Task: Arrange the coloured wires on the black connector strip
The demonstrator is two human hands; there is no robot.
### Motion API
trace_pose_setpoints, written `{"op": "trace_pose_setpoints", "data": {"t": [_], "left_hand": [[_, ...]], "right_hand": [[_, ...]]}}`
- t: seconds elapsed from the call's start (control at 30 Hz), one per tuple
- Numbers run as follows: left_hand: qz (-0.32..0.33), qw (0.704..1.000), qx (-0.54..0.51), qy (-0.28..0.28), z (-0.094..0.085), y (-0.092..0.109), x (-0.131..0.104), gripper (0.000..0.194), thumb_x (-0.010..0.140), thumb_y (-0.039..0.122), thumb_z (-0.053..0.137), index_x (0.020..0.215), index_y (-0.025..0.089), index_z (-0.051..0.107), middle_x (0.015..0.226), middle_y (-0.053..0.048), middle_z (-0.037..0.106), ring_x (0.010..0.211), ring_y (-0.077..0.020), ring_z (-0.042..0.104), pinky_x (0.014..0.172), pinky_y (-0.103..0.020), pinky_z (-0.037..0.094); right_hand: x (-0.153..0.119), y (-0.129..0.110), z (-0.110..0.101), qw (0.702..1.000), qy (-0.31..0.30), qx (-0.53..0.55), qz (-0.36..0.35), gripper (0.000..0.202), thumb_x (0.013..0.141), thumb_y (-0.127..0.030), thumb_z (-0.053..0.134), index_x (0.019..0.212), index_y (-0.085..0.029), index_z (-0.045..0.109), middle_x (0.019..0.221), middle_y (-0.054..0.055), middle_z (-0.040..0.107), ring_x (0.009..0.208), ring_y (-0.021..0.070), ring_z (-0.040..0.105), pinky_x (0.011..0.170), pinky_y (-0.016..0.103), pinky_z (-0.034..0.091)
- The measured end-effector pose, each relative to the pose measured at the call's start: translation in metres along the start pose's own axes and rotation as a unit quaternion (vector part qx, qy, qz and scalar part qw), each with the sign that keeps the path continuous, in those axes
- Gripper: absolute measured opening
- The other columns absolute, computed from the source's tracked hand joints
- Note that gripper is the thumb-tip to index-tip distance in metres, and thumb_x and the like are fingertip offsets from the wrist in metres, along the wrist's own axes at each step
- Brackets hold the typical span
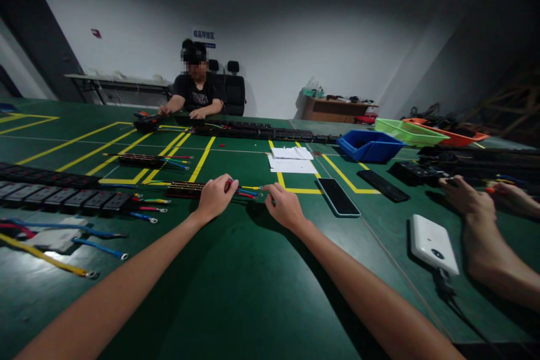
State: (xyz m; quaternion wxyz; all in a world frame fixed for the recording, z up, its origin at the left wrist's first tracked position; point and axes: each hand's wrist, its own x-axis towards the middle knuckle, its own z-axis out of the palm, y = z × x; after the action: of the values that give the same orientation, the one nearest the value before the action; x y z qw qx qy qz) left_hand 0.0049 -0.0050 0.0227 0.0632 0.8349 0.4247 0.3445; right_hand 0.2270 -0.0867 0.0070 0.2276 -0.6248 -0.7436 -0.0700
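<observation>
Wires [244,194] judged light, pliable — best held behind the lugs [260,196]. Left hand [216,198]: fingers curled; right hand [283,206]: half-curled (either's hold: cannot tell).

The left hand [215,198] holds wires [248,192] (yellow, blue, red), the right hand [285,205] near their ends.

A blue bin [372,149] stands beyond a phone [338,197] lying between papers [293,165] and a white device [431,241].

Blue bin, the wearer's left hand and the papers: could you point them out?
Blue bin [373,153]: head view, on its near wall.
Left hand [214,197]: head view, back of the hand.
Papers [293,165]: head view, on the nearer sheet.
</observation>
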Motion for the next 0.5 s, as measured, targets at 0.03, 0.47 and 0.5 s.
{"op": "trace_pose_setpoints", "data": {"t": [0.03,0.47,0.5], "left_hand": [[-0.001,1.000,-0.007,0.000,-0.0003,-0.0003,0.0002,0.036,0.102,0.045,0.041,0.081,0.020,0.057,0.075,-0.002,0.062,0.067,-0.0182,0.056,0.064,-0.030,0.037],[-0.019,0.998,-0.054,0.000,0.0004,-0.0057,0.0011,0.038,0.101,0.047,0.040,0.081,0.020,0.057,0.073,-0.001,0.062,0.066,-0.0176,0.058,0.061,-0.028,0.037],[-0.018,0.998,-0.053,-0.001,0.0006,-0.0057,0.0013,0.038,0.101,0.048,0.040,0.081,0.020,0.058,0.074,-0.002,0.062,0.067,-0.0179,0.058,0.061,-0.029,0.037]], "right_hand": [[0.0003,0.0000,0.0000,1.000,0.004,0.000,0.007,0.035,0.098,-0.022,0.042,0.127,-0.022,0.061,0.109,0.006,0.065,0.076,0.0159,0.061,0.064,0.026,0.038],[0.0025,-0.0014,-0.0019,1.000,-0.011,-0.015,0.011,0.031,0.096,-0.021,0.044,0.120,-0.023,0.065,0.104,0.004,0.064,0.078,0.0159,0.060,0.062,0.026,0.036],[0.0017,-0.0008,-0.0012,1.000,-0.009,-0.015,0.003,0.030,0.096,-0.021,0.044,0.115,-0.023,0.067,0.102,0.004,0.064,0.078,0.0156,0.060,0.062,0.026,0.036]]}}
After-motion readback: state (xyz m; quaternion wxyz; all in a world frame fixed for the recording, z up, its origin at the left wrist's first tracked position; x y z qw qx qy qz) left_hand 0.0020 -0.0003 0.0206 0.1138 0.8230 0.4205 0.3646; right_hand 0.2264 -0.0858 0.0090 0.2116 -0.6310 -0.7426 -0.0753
